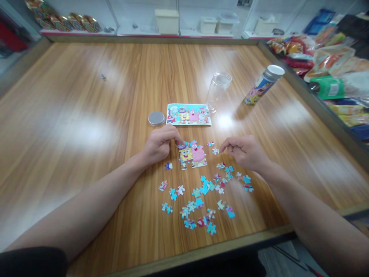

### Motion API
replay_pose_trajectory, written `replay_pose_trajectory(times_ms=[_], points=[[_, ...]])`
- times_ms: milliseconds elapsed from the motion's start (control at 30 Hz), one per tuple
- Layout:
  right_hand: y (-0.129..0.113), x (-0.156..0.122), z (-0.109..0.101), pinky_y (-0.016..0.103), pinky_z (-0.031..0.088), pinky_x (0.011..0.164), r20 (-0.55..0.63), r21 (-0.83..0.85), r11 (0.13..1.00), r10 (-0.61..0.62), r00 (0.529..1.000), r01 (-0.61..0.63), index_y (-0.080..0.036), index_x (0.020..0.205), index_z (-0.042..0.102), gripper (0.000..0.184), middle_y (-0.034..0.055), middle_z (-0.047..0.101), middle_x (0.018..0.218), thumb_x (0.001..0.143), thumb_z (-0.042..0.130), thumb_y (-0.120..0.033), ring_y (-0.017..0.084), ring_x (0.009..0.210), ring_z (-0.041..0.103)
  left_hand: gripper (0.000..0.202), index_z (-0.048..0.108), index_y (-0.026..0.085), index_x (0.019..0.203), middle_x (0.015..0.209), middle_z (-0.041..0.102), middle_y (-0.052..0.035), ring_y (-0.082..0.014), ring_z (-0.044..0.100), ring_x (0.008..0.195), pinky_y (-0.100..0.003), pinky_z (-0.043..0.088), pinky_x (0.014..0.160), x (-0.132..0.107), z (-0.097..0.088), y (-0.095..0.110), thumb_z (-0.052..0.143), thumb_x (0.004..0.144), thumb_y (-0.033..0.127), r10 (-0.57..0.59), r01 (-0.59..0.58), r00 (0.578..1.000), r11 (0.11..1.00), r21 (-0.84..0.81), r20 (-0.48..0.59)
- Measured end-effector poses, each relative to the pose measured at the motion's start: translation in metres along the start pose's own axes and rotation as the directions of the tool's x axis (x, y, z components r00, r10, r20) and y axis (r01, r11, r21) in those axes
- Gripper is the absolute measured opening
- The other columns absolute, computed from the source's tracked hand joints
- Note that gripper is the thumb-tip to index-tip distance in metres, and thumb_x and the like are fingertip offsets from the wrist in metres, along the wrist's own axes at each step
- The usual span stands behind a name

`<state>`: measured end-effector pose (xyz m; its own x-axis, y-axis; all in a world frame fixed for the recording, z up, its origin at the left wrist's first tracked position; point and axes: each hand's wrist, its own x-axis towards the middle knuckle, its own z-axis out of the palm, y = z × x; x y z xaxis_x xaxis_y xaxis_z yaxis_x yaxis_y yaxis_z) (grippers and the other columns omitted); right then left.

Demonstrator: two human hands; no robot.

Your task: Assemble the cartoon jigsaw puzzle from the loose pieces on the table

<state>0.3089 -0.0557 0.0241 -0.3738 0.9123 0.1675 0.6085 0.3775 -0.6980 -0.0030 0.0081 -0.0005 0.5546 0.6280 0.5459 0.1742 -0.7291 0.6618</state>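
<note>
A partly joined jigsaw puzzle lies flat on the table, showing a yellow square cartoon figure and a pink one. My left hand rests at its upper left, the index fingertip on the puzzle's corner and the other fingers curled. To the right, my right hand hovers low, its bent index finger beside a loose puzzle piece; whether they touch I cannot tell. Just above that is another small piece. Many loose pieces are scattered nearer to me. Neither hand visibly holds anything.
Behind the puzzle lies a printed picture sheet, with a round silver lid left of it. A clear jar and a cartoon-printed canister stand farther right. Packaged snacks crowd beyond the table's right edge.
</note>
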Motion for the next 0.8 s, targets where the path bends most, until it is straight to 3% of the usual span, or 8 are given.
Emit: replay_pose_trajectory(times_ms=[333, 800], points=[[-0.0015, -0.0001, -0.0004, 0.016, 0.033, 0.049, -0.011, -0.005, 0.999, -0.035, 0.999, 0.035, -0.014, 0.08, 0.074, 0.034, -0.0046, 0.05, 0.055, 0.076, 0.044, 0.0, 0.004, 0.049, 0.046, 0.048, 0.073, 0.015, 0.078, 0.078, 0.066, -0.0036, -0.0136, 0.059, 0.078, -0.028, 0.047, 0.073, 0.0005, -0.0003, 0.0004, 0.033, 0.066, -0.008, 0.005, -0.005, 1.0, 1.0, -0.009, 0.017], [-0.0006, 0.0013, 0.0007, 0.016, 0.034, 0.05, -0.001, -0.009, 1.0, -0.023, 1.0, 0.023, -0.014, 0.082, 0.075, 0.034, -0.0038, 0.052, 0.056, 0.078, 0.043, -0.002, 0.005, 0.05, 0.047, 0.045, 0.072, 0.016, 0.077, 0.079, 0.066, -0.0042, -0.0148, 0.059, 0.079, -0.03, 0.048, 0.075, -0.001, 0.0003, -0.0018, 0.033, 0.071, -0.007, 0.003, -0.003, 1.0, 1.0, 0.008, 0.027]])
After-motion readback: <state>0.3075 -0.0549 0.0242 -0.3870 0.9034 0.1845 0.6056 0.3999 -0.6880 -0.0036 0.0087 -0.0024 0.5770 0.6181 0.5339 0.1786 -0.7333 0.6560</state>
